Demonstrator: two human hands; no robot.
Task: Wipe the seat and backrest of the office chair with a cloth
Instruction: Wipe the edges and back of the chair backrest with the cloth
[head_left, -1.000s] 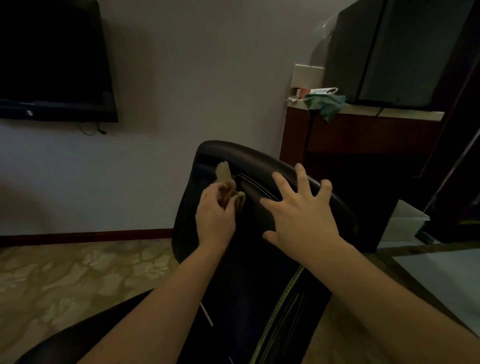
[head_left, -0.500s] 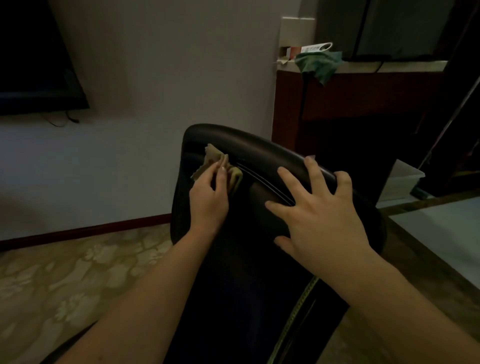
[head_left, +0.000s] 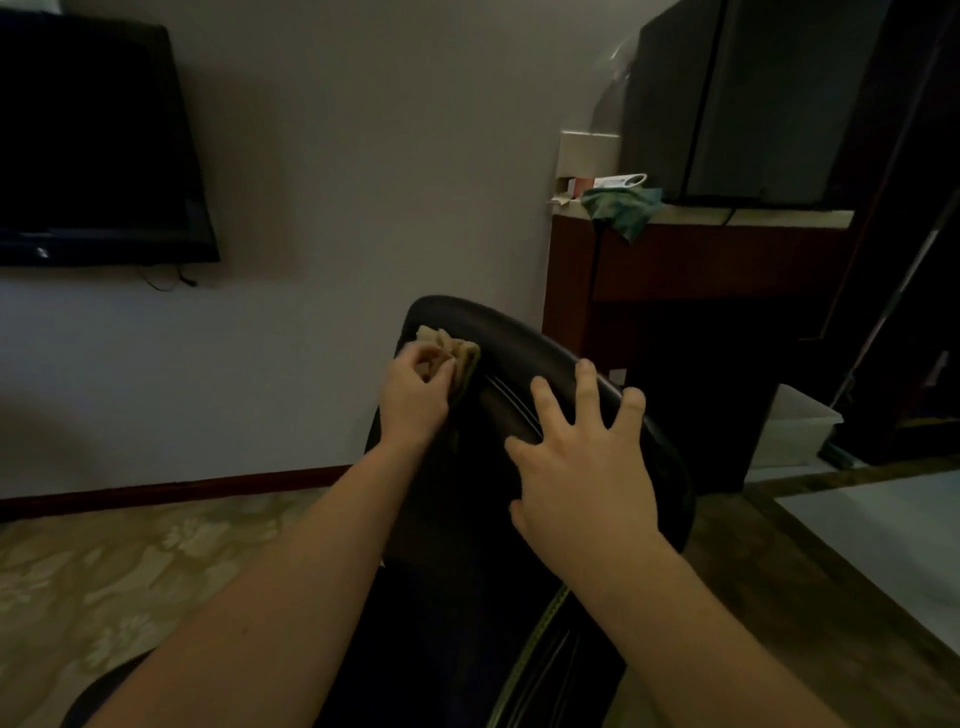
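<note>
A black office chair backrest (head_left: 498, 343) leans in front of me, its curved top edge towards the wall. My left hand (head_left: 415, 395) is closed around a crumpled tan cloth (head_left: 454, 353) and presses it against the upper left part of the backrest. My right hand (head_left: 582, 467) lies flat on the right side of the backrest with its fingers spread, holding nothing. Part of the seat (head_left: 93, 691) shows as a dark edge at the bottom left; the rest is hidden by my arms.
A dark television (head_left: 93, 140) hangs on the wall at left. At right stands a reddish wooden cabinet (head_left: 675, 260) with a green rag (head_left: 623, 208) and a black box on top. A white bin (head_left: 795, 431) sits on the floor beside it. Patterned carpet (head_left: 130, 561) covers the left floor.
My left hand has worked the cloth up from mid-backrest towards its upper left corner. My right hand has stayed spread on the backrest. The camera view has shifted.
</note>
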